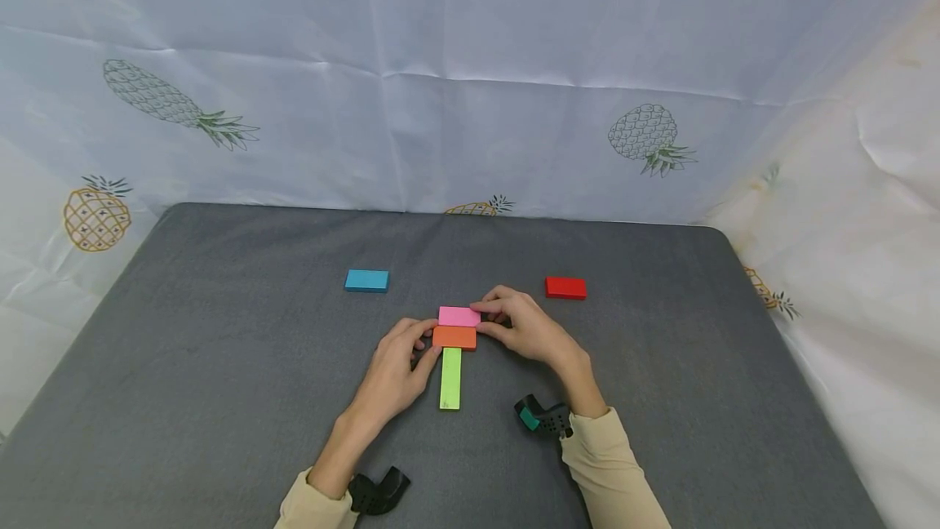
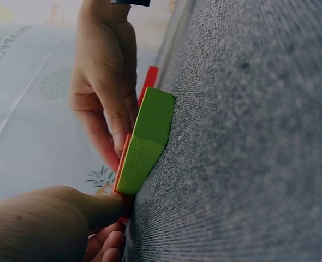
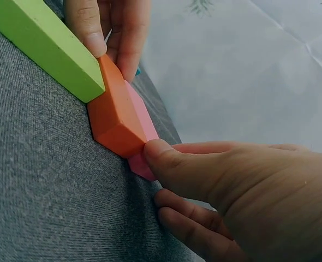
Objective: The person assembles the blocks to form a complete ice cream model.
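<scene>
Three flat blocks lie joined in a T on the grey table [image 1: 220,366]: a pink block [image 1: 459,316] at the far side, an orange block [image 1: 454,337] against it, and a green block [image 1: 450,378] running toward me from the orange one. My left hand [image 1: 428,340] pinches the orange block's left end between finger and thumb. My right hand [image 1: 481,321] pinches the pink block's right end, its thumb also against the orange block. In the right wrist view the thumb [image 3: 158,153] presses where orange block [image 3: 114,117] and pink block [image 3: 142,128] meet, beside the green block [image 3: 46,46].
A blue block [image 1: 366,280] lies alone at the far left of the group, a red block [image 1: 565,287] at the far right. Pineapple-print sheeting [image 1: 470,104] closes off the back and sides. Black wrist cameras [image 1: 542,417] sit on both forearms.
</scene>
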Tool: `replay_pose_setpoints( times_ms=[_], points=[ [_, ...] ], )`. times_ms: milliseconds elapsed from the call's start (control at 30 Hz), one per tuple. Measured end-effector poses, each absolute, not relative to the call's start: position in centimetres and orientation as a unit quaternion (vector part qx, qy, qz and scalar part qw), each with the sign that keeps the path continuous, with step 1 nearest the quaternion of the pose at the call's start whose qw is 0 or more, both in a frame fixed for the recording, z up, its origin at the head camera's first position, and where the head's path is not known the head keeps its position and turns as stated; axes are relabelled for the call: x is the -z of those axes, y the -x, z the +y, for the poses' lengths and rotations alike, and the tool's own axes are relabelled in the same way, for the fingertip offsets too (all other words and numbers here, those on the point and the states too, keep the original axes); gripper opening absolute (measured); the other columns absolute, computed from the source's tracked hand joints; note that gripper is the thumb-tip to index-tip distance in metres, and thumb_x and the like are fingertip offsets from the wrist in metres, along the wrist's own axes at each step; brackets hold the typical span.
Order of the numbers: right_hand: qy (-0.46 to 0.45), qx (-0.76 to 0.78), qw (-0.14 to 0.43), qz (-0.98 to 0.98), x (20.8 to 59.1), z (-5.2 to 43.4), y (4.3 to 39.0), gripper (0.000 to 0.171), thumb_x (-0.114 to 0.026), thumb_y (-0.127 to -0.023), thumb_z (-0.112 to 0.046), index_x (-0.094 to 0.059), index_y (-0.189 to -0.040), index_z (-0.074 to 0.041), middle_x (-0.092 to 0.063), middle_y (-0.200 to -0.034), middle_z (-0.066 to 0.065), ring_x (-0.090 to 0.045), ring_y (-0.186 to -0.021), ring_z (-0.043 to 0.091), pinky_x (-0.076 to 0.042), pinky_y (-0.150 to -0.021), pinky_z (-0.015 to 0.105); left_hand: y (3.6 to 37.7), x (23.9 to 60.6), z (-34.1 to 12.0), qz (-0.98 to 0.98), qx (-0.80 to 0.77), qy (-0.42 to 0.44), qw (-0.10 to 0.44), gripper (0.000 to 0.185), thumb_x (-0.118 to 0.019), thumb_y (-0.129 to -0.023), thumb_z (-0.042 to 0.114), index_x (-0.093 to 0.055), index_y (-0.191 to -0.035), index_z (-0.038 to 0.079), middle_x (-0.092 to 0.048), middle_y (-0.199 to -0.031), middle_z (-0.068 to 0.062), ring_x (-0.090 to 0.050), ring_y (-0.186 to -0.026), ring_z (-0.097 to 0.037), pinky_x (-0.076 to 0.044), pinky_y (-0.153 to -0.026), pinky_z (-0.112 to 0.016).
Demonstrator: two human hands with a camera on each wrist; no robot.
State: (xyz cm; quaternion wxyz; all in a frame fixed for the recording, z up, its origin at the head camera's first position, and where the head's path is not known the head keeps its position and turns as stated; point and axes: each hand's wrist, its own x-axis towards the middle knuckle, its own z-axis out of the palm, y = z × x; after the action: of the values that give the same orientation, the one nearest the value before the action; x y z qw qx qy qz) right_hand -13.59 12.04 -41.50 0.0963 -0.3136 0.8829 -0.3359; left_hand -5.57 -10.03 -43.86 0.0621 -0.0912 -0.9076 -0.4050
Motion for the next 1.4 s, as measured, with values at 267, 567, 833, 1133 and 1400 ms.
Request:
replay_pose_setpoints(
  times_ms=[267,567,833,1133,1400],
  points=[
    [0.317,0.340,0.101,0.880,41.57,11.98,13.63,0.036,-0.070,-0.097,-0.014,-0.069,-0.131,-0.001,-0.067,-0.112,0.010,-0.057,-0.090,0.013,-0.049,-0.073,0.021,5.69,44.01,-10.01,-0.906,0.406,0.092,0.070,0.036,-0.073,-0.091,0.001,-0.068,-0.126,-0.005,-0.068,-0.107,-0.013,-0.060,-0.086,-0.014,-0.054,-0.072,-0.027],
    [0.313,0.344,0.107,0.879,41.46,11.86,13.63,0.036,-0.068,-0.099,-0.014,-0.067,-0.132,-0.001,-0.067,-0.113,0.010,-0.056,-0.089,0.013,-0.048,-0.072,0.021,5.72,44.05,-10.05,-0.905,0.407,0.096,0.079,0.037,-0.074,-0.090,0.000,-0.068,-0.126,-0.007,-0.069,-0.106,-0.014,-0.061,-0.084,-0.014,-0.055,-0.070,-0.027],
    [0.312,0.346,0.106,0.879,41.60,11.80,13.70,0.036,-0.067,-0.099,-0.014,-0.068,-0.132,-0.002,-0.068,-0.115,0.011,-0.058,-0.092,0.014,-0.049,-0.076,0.022,5.74,43.94,-10.05,-0.903,0.412,0.094,0.082,0.037,-0.075,-0.088,-0.001,-0.068,-0.124,-0.008,-0.070,-0.105,-0.015,-0.063,-0.084,-0.015,-0.058,-0.073,-0.030],
    [0.314,0.350,0.109,0.876,41.61,11.82,13.68,0.036,-0.067,-0.099,-0.013,-0.067,-0.133,-0.001,-0.068,-0.114,0.010,-0.057,-0.091,0.014,-0.049,-0.075,0.021,5.78,44.01,-10.05,-0.900,0.418,0.094,0.083,0.038,-0.076,-0.088,-0.001,-0.068,-0.124,-0.009,-0.071,-0.105,-0.016,-0.063,-0.083,-0.016,-0.059,-0.073,-0.030],
    [0.312,0.350,0.115,0.876,41.50,11.85,13.59,0.037,-0.068,-0.098,-0.014,-0.067,-0.133,-0.002,-0.067,-0.115,0.010,-0.057,-0.093,0.014,-0.049,-0.076,0.022,5.74,44.04,-10.03,-0.899,0.421,0.093,0.079,0.038,-0.076,-0.088,-0.001,-0.068,-0.124,-0.009,-0.071,-0.105,-0.016,-0.064,-0.084,-0.015,-0.059,-0.073,-0.030]
  ],
)
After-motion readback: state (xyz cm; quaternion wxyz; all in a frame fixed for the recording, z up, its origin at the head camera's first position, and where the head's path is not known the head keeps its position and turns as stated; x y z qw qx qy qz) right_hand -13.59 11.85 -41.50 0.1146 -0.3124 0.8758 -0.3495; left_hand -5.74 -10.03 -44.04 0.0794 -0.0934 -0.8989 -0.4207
